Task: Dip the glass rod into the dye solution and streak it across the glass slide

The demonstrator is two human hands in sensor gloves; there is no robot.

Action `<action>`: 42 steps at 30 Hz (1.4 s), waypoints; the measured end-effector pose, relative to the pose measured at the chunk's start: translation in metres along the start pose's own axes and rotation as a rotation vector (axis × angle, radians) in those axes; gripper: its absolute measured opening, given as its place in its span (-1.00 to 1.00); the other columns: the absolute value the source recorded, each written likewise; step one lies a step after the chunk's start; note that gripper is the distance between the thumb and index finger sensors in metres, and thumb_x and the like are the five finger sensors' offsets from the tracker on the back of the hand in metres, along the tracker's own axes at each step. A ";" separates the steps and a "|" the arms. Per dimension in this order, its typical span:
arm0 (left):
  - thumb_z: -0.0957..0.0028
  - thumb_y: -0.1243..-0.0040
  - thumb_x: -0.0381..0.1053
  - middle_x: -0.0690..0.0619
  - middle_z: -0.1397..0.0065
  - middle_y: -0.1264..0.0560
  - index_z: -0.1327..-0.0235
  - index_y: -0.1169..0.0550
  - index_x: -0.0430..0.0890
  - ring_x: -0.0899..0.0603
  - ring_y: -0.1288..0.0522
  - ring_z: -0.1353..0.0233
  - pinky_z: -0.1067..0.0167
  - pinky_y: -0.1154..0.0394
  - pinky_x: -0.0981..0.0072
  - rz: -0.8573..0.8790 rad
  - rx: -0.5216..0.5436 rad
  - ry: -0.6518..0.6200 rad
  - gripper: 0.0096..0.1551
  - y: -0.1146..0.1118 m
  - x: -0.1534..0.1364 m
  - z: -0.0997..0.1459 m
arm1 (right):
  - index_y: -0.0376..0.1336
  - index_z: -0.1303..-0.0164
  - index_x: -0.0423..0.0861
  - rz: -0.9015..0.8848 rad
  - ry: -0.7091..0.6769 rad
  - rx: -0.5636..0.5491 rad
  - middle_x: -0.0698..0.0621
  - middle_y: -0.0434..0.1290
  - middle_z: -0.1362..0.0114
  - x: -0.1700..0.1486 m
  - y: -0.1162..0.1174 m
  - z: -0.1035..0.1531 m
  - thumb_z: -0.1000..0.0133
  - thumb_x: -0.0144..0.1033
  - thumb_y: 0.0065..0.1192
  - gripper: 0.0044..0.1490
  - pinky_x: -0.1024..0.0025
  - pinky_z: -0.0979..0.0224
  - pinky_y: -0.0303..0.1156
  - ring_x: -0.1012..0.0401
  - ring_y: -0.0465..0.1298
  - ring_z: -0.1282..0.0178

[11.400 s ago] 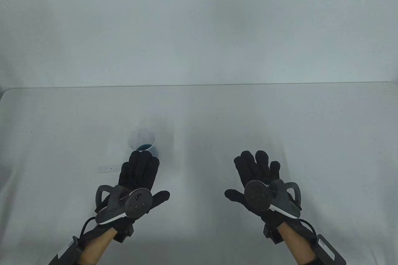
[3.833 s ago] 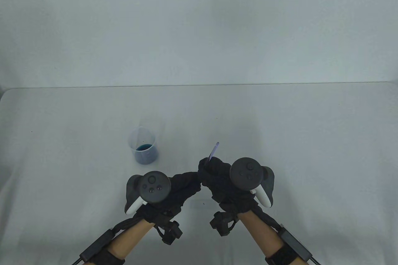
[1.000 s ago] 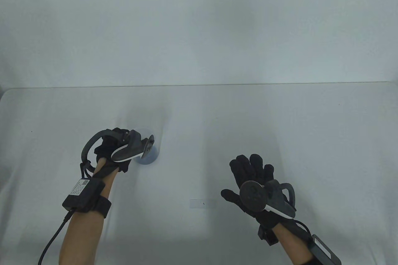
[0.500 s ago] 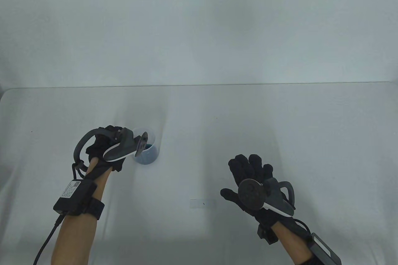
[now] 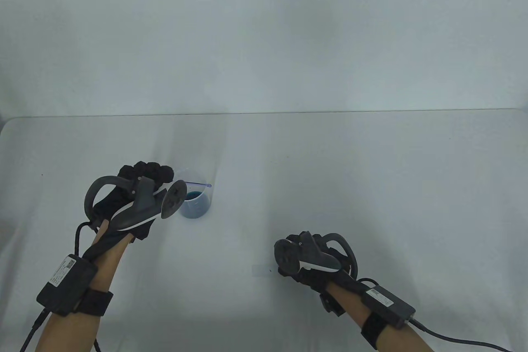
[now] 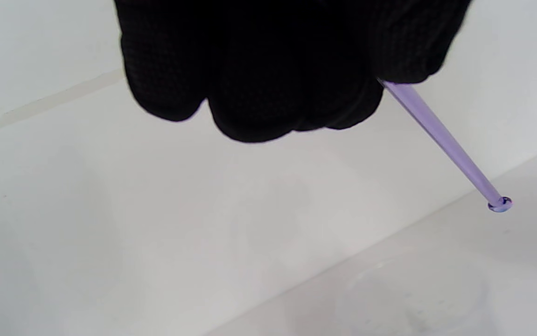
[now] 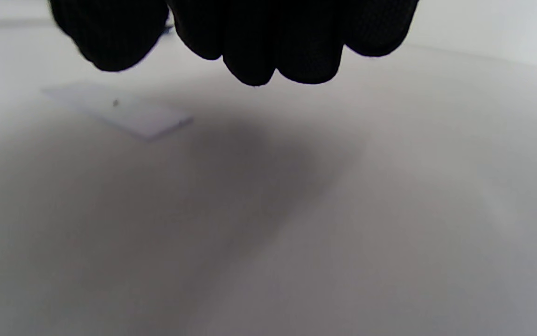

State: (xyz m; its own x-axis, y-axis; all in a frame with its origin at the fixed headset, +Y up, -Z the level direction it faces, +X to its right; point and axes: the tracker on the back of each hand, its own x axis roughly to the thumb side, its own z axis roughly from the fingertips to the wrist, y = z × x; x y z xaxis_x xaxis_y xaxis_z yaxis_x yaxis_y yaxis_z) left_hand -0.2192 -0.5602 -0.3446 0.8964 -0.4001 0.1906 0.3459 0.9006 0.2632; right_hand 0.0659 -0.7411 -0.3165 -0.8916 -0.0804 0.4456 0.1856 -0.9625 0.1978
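Note:
My left hand [image 5: 142, 180] grips a thin purple glass rod [image 5: 198, 183] in a closed fist. The rod points right over the rim of a small clear beaker [image 5: 197, 205] holding blue dye. In the left wrist view the hand [image 6: 259, 93] holds the rod [image 6: 441, 140], and a drop hangs at its tip. A glass slide [image 5: 263, 270] lies flat on the table at front centre. My right hand [image 5: 291, 259] is at the slide's right end with its fingers curled down and holds nothing. In the right wrist view the fingertips [image 7: 254, 60] hang just above the table beside the slide [image 7: 119, 109].
The white table [image 5: 371, 183] ends at a far edge against a plain white wall. Cables run from both forearms toward the bottom edge.
My left hand has drawn back to the left and the rod's tip now shows above the beaker rim. My right hand has turned over and moved left to the slide's right end.

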 end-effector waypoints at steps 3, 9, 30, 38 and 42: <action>-0.09 -0.15 0.12 0.16 -0.08 -0.64 -0.23 -0.62 0.03 0.00 -0.67 -0.02 -0.22 -0.58 0.07 0.063 0.036 -0.054 -0.52 0.003 0.016 0.010 | 0.15 -0.49 0.13 0.014 -0.007 -0.008 0.10 0.37 -0.51 0.004 0.011 -0.002 -0.06 0.18 0.20 -0.21 0.07 -0.55 0.37 0.13 0.44 -0.46; -0.10 -0.16 0.12 0.15 -0.08 -0.65 -0.23 -0.62 0.02 0.00 -0.68 -0.02 -0.21 -0.59 0.06 0.148 0.007 -0.187 -0.52 -0.005 0.053 0.025 | 0.21 -0.39 0.18 0.005 0.004 -0.038 0.13 0.38 -0.46 0.005 0.015 -0.001 -0.06 0.14 0.21 -0.32 0.09 -0.54 0.37 0.14 0.44 -0.44; -0.10 -0.16 0.12 0.16 -0.07 -0.65 -0.22 -0.62 0.02 0.01 -0.68 0.00 -0.20 -0.59 0.08 0.236 -0.127 -0.384 -0.52 -0.062 0.134 0.033 | 0.24 -0.33 0.19 -0.056 0.018 -0.059 0.15 0.37 -0.45 0.002 0.017 -0.001 -0.05 0.12 0.23 -0.37 0.09 -0.55 0.36 0.15 0.42 -0.44; -0.09 -0.16 0.12 0.16 -0.07 -0.65 -0.22 -0.62 0.02 0.00 -0.68 0.00 -0.20 -0.59 0.07 0.224 -0.147 -0.398 -0.52 -0.068 0.140 0.029 | 0.23 -0.33 0.19 -0.054 0.017 -0.061 0.15 0.37 -0.45 0.002 0.017 0.000 -0.05 0.12 0.23 -0.37 0.09 -0.55 0.36 0.15 0.42 -0.44; -0.09 -0.16 0.12 0.16 -0.06 -0.65 -0.22 -0.62 0.01 0.01 -0.68 0.00 -0.20 -0.59 0.08 0.221 -0.149 -0.399 -0.52 -0.067 0.141 0.029 | 0.23 -0.33 0.19 -0.052 0.017 -0.062 0.15 0.37 -0.45 0.002 0.017 0.000 -0.05 0.12 0.23 -0.37 0.09 -0.55 0.36 0.15 0.42 -0.45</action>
State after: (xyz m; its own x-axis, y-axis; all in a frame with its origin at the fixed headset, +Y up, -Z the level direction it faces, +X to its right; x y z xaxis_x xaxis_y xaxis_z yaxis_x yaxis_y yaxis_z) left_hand -0.1243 -0.6814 -0.3081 0.7864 -0.2045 0.5829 0.2214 0.9742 0.0431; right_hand 0.0675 -0.7580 -0.3125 -0.9063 -0.0340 0.4212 0.1137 -0.9796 0.1657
